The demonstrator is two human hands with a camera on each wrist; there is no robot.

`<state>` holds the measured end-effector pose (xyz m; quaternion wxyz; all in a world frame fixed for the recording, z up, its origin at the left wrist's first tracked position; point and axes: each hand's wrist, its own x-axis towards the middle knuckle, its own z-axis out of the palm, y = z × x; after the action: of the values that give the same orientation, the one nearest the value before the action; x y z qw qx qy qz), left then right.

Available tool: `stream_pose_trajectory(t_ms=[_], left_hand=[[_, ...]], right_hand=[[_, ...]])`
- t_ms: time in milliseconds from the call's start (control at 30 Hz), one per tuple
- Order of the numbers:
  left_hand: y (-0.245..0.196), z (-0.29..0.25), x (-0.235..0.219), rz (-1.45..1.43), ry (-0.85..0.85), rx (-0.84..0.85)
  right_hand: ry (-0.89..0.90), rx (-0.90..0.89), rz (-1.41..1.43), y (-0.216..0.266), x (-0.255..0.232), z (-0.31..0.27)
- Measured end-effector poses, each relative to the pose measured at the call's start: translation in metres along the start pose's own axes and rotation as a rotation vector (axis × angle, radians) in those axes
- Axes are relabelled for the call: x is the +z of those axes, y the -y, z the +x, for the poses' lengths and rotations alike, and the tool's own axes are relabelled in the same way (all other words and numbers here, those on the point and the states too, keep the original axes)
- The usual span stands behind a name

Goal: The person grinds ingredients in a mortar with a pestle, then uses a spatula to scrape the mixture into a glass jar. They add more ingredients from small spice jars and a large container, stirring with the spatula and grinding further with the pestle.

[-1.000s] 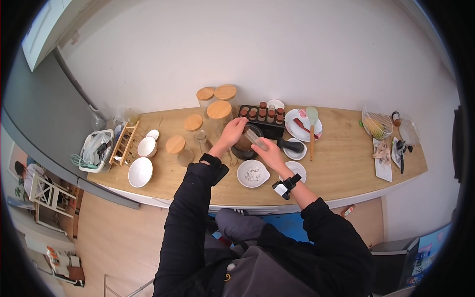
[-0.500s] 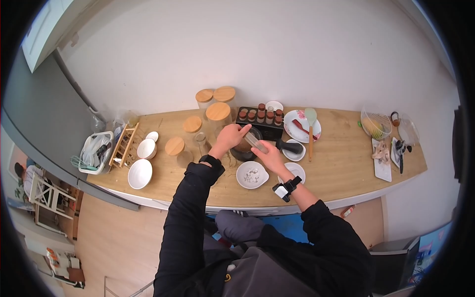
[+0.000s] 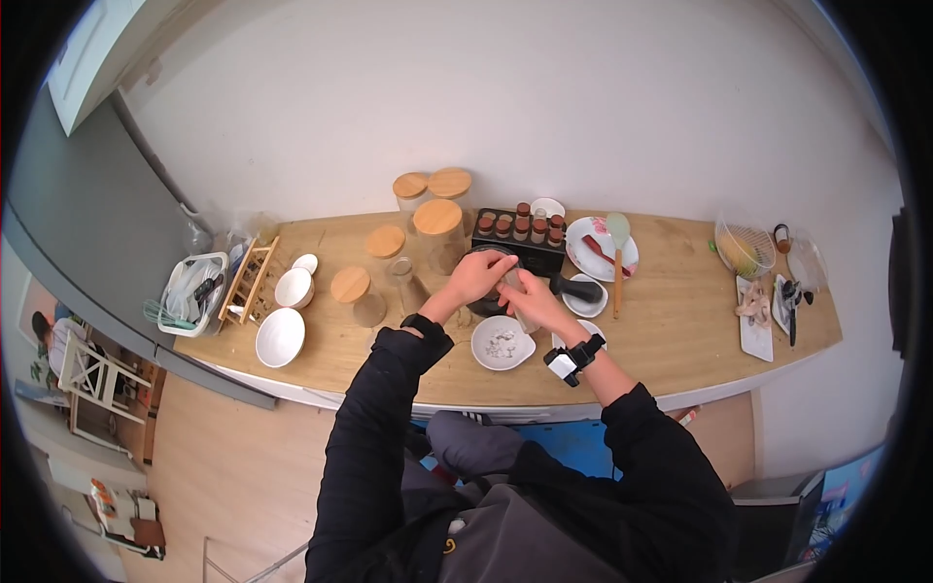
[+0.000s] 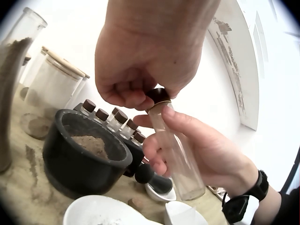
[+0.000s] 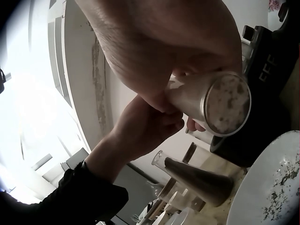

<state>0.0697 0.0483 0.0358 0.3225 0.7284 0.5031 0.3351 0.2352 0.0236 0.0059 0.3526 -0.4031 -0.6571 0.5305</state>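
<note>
My left hand (image 3: 483, 276) curls its fingers round the brown cap (image 4: 158, 95) at the mouth of a tall glass spice jar (image 4: 180, 161). The jar's body is gripped by my right hand (image 3: 537, 299), thumb near the neck. It looks mostly see-through, with pale and dark specks at the base in the right wrist view. Just behind the hands stands a black mortar (image 4: 79, 171) containing brown powder; the hands hide much of it in the head view. In front of them sits a white spouted bowl (image 3: 481, 358) with flaky bits inside.
A black rack (image 3: 542, 257) of brown-capped jars stands behind the mortar. To the right, a black pestle (image 3: 581, 290) lies on a small dish, near a flowered plate (image 3: 627, 264). Wooden-lidded canisters (image 3: 437, 214) and a powder-filled glass bottle (image 5: 199, 183) stand on the left.
My left hand has shifted right and slightly down, closer to the right hand. The jar has turned from a strong slant to a steeper angle in the head view.
</note>
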Motion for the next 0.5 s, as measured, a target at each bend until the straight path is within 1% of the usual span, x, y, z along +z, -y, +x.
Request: stream_pose_trajectory(t_ms=[33,133,167,200,267,367,433,467,500], left_hand=[[0.001,-0.001,-0.002,-0.073,-0.006,0.006],[0.007,0.002,-0.01,-0.036,-0.147,-0.245],[0.027,0.007,-0.007,0.229,-0.22,-0.269],[0.03,0.003,-0.008,0.35,-0.185,-0.317],[0.035,-0.006,-0.011,0.592,-0.119,-0.414],[0.042,-0.013,-0.009,0.521,0.022,-0.512],[0.043,-0.017,-0.007,0.521,0.06,-0.5],[0.043,-0.018,-0.007,0.521,0.078,-0.492],[0.046,-0.021,-0.005,0.561,0.051,-0.419]], right_hand=[[0.003,0.027,-0.016,0.008,-0.002,0.003],[-0.126,-0.028,-0.089,0.005,-0.021,0.027],[-0.204,-0.058,-0.137,0.009,-0.03,0.037],[-0.279,-0.088,-0.187,0.017,-0.04,0.049],[-0.435,-0.151,-0.39,0.025,-0.058,0.084],[-0.43,-0.279,-0.426,0.04,-0.076,0.129],[-0.457,-0.339,-0.476,0.05,-0.08,0.15],[-0.452,-0.305,-0.507,0.053,-0.081,0.157],[-0.481,-0.368,-0.563,0.051,-0.082,0.165]])
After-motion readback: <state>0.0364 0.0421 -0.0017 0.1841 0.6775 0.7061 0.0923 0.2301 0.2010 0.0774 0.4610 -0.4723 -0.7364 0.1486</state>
